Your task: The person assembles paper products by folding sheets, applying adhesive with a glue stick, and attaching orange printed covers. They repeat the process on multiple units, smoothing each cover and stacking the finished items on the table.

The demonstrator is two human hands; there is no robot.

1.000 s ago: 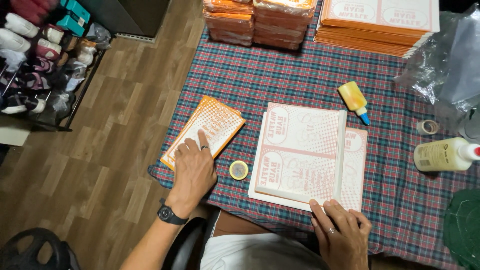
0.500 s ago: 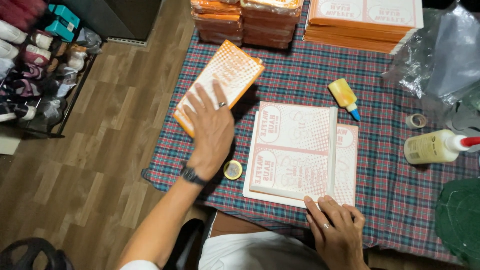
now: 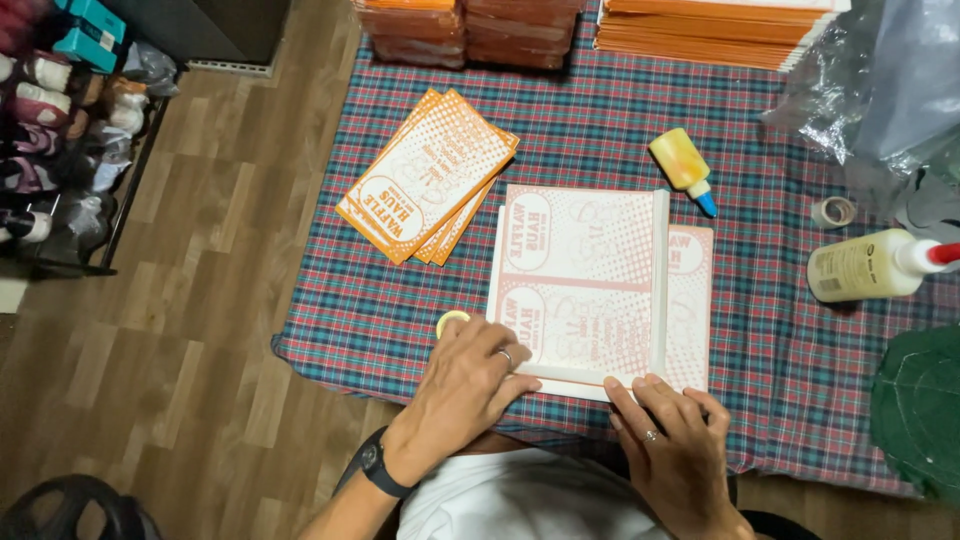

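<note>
1. Shoes (image 3: 40,150) crowd a rack at the far left, on the wood floor beside the table.
2. Orange printed bags (image 3: 428,175) lie fanned on the plaid tablecloth (image 3: 800,340), well apart from both hands.
3. Left hand (image 3: 470,375) rests flat, fingers loosely spread, on the near left corner of the white paper stack (image 3: 590,280), covering part of a small tape roll (image 3: 448,322); it grips nothing.
4. That stack sits at the table's near edge (thin, light sheets, probably floppy and slippery); I'd pinch them at the near corners.
5. Right hand (image 3: 675,450) presses its fingertips on the near edge, uncurled.
6. Glue bottles (image 3: 870,265) stand farther right.
</note>
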